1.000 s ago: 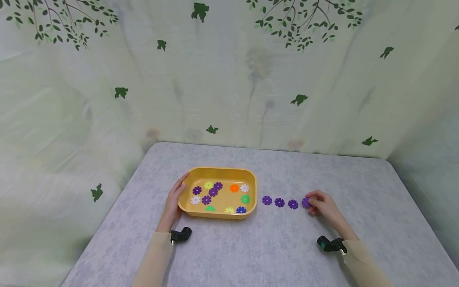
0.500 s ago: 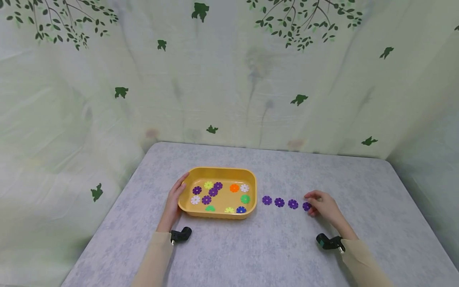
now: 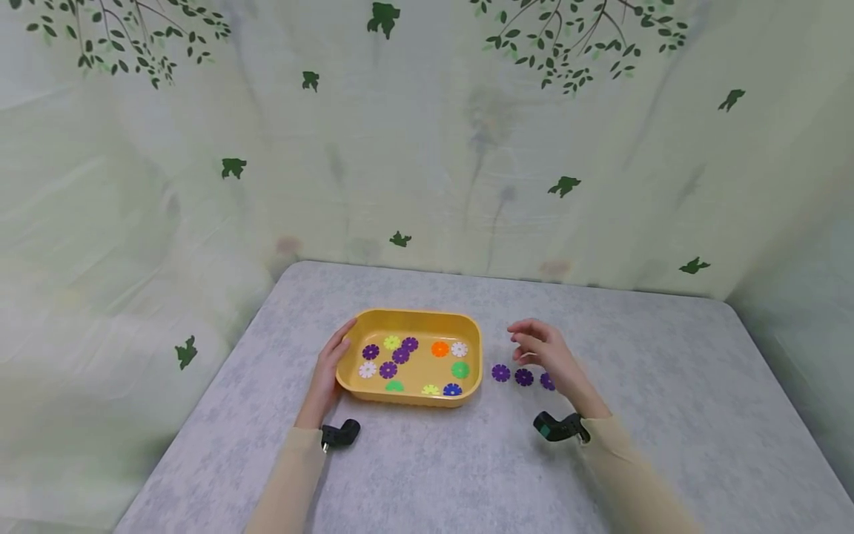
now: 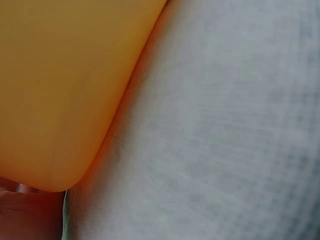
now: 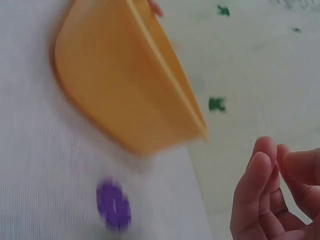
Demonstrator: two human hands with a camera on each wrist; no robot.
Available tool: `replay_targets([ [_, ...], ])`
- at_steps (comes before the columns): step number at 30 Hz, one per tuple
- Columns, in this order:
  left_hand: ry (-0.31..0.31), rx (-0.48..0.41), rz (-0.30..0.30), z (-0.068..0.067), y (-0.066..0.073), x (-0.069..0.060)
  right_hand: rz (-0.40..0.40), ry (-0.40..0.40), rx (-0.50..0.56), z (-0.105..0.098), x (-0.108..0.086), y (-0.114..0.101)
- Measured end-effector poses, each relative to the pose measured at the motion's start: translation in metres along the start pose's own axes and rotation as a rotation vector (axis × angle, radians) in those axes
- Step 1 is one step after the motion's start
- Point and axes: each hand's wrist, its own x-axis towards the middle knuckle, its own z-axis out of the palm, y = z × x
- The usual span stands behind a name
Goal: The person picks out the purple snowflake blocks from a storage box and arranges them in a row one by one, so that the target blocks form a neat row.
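A yellow plastic tray sits on the table, with my left hand gripping its left side. The tray's outer wall fills the left of the left wrist view. My right hand hovers just right of the tray, fingers loosely bent and nothing between them. Below it, notched purple discs lie in a row: a first disc, a second disc and a third disc partly covered by the hand. The row's right end is hidden behind the right arm. One purple disc shows blurred in the right wrist view.
Inside the tray lie several loose discs, among them purple ones, an orange disc, a green disc and a blue disc. The grey table meets a leaf-printed curtain at its back edge.
My right hand has let go of the purple disc at the row's right end and moved left and up, towards the tray. The left hand stays on the tray. The head view has shifted slightly.
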Motion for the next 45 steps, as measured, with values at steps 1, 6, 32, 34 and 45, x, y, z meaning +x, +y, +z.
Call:
replay_targets([
  [1,0.001,0.001,0.0,0.0,0.0,0.0,-0.001,-0.013,0.013,0.009,0.004,-0.003],
  [6,0.001,0.014,-0.005,0.001,0.0,0.001,-0.002,-0.103,0.049,0.052,0.019,-0.014],
  [32,0.004,-0.006,0.001,-0.001,-0.001,0.001,0.2,-0.42,-0.068,0.16,0.07,-0.015],
  [34,0.005,-0.007,0.002,-0.001,-0.001,0.001,0.208,-0.418,-0.082,0.162,0.071,-0.014],
  [45,0.0,-0.002,0.01,-0.001,-0.003,0.002,0.14,-0.35,-0.172,0.166,0.068,-0.01],
])
